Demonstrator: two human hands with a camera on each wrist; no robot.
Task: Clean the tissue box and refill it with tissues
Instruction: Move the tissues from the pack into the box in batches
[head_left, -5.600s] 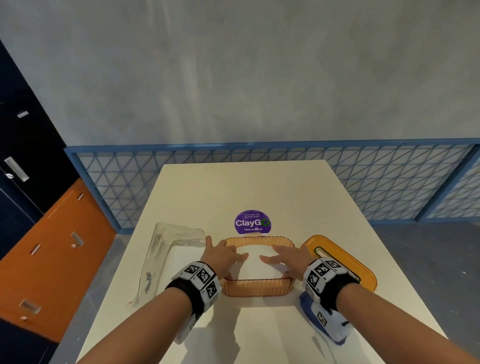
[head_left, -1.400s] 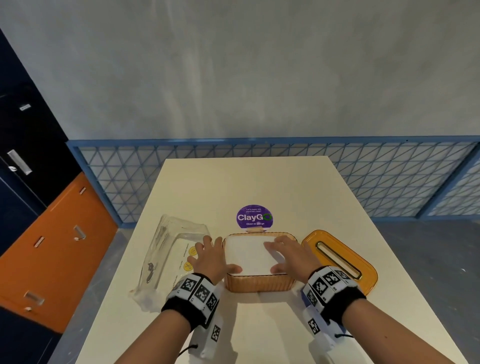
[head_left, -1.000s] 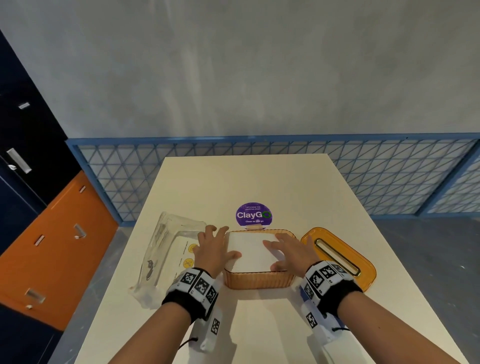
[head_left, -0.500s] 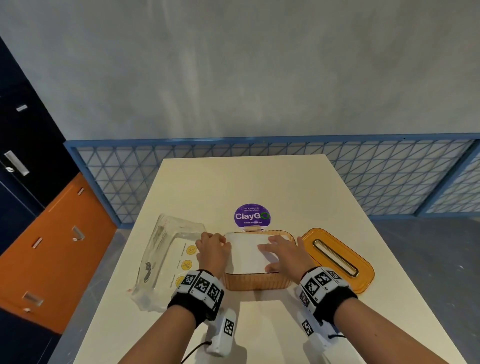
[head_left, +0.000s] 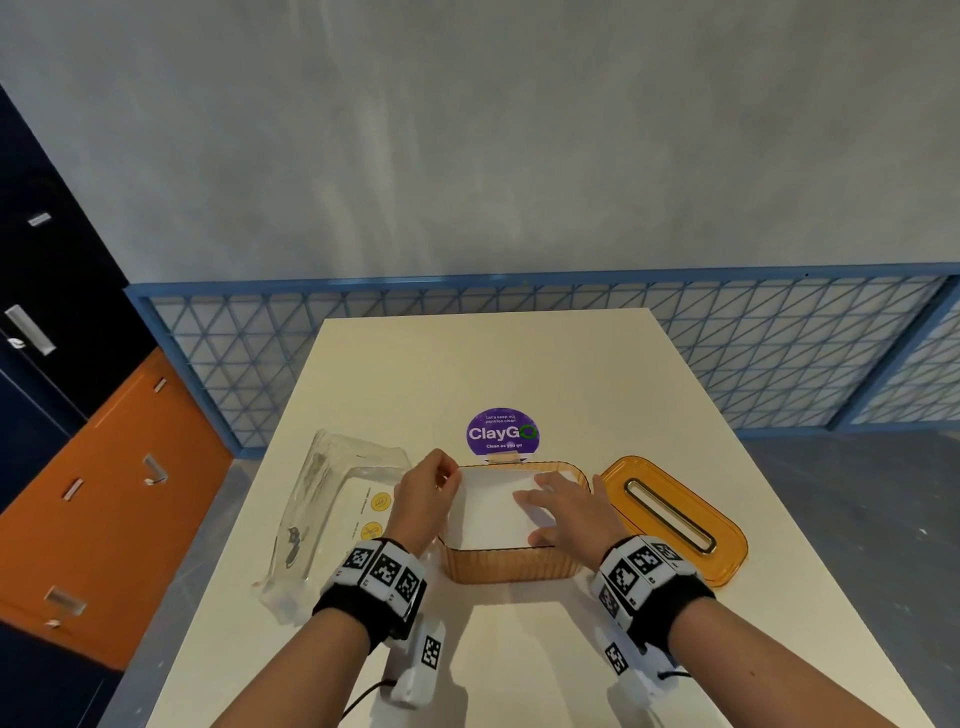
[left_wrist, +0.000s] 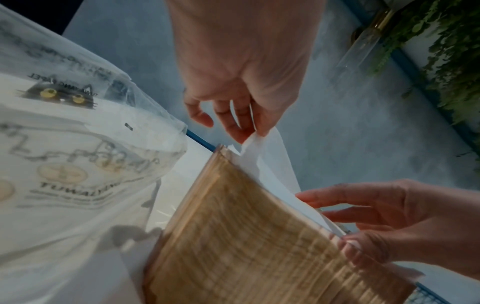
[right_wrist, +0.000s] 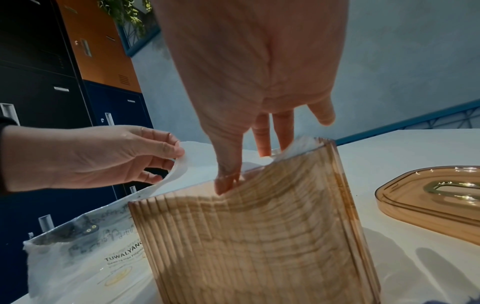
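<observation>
1. The amber tissue box (head_left: 511, 566) is sat on the cream tabletop (head_left: 519, 364), pretty much centre-front, with its top open and a stack of white tissues (head_left: 493, 512) packed inside, about level with the rim.
2. The left hand (head_left: 426, 491) is positioned at the box's far-left corner. One tissue corner (left_wrist: 255, 137) is pinched between thumb and fingertips and lifted a little above the stack; this is clearest in the left wrist view.
3. The right hand (head_left: 569, 514) is laid flat on the tissues, with fingers straight and spread, so nothing is being gripped there. In the right wrist view the thumb (right_wrist: 226, 176) is seen hooked over the near wall of the box, and the other fingers are resting on the paper.
4. The box's lid (head_left: 675, 519), same amber plastic with a gold-trimmed slot, is lying on the tabletop just right of the box, apart from it.
5. A clear plastic tissue wrapper (head_left: 332, 514) with cat artwork and printed text is lying just left of the box, close to the left hand.
6. A round purple "ClayGo" sticker (head_left: 502, 432) can be seen right behind the box.
7. A blue lattice fence (head_left: 779, 353) is visible beyond the tabletop.
</observation>
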